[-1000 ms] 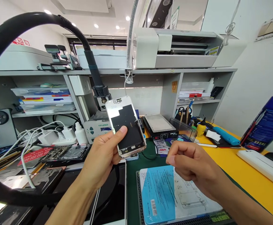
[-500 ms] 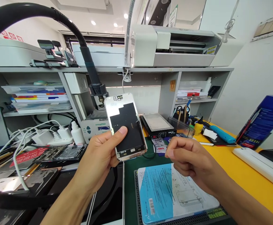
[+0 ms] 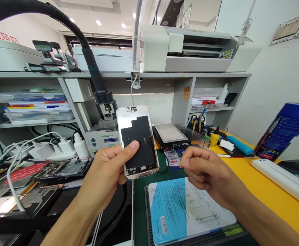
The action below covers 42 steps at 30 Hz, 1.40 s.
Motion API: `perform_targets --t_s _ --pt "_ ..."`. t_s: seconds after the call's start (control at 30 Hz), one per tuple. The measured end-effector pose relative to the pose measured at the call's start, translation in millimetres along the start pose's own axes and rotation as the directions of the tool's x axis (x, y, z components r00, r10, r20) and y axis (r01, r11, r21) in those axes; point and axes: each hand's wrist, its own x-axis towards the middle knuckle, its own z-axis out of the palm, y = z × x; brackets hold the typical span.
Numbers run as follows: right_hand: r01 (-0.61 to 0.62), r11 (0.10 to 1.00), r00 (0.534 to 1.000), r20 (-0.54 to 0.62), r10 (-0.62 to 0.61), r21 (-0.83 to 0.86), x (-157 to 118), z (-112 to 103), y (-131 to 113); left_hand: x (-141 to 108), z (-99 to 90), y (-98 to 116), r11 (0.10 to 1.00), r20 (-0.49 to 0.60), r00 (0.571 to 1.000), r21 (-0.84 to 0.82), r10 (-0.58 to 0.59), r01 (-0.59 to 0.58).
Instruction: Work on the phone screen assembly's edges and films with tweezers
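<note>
My left hand (image 3: 111,167) grips a white-framed phone screen assembly (image 3: 141,135), thumb across its dark back panel, fingers behind it. The part is held nearly upright, with a row of small contacts along its lower edge. To the right, my right hand (image 3: 203,167) is closed, thumb and index finger pinched together; whatever they may hold is too small to make out. Below it lies a blue and white package (image 3: 168,212) on a dark perforated mat, partly covered by my right hand and forearm.
A heating plate device (image 3: 171,133) sits behind the hands. On the left are white cables and chargers (image 3: 62,147), a white bottle (image 3: 80,146) and stacked phone parts. A black flexible arm (image 3: 95,70) arches overhead. On the right stand a yellow bottle (image 3: 214,139) and a blue container (image 3: 283,131).
The camera view has shifted slightly, moving the background a little left. The phone part is now more upright and slightly lower in view. Both hands keep their grips.
</note>
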Motion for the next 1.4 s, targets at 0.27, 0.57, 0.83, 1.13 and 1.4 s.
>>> perform_targets --t_s 0.27,0.57,0.83,1.13,1.4 --pt "0.077 0.996 0.995 0.061 -0.079 0.042 -7.2 -3.2 2.6 -0.4 1.3 0.5 0.999 0.024 1.0 -0.029 0.015 -0.014" --pt "0.074 0.997 0.997 0.025 -0.074 -0.016 -6.2 -0.5 2.2 -0.8 4.0 2.1 0.999 -0.003 1.0 -0.037 0.005 -0.005" --pt "0.018 0.93 0.993 0.114 0.025 -0.367 -3.6 4.5 -3.4 -0.5 0.1 -0.4 0.999 0.005 1.0 0.053 0.006 -0.006" --pt "0.133 0.988 0.979 0.166 -0.119 -0.079 -3.5 14.6 14.4 0.3 2.0 -9.8 0.968 0.085 0.996 0.25 -0.021 -0.001" --pt "-0.119 0.992 0.912 0.39 0.126 -0.042 1.4 26.8 14.6 -0.8 4.1 -6.8 0.987 0.136 0.987 0.149 -0.084 0.064"
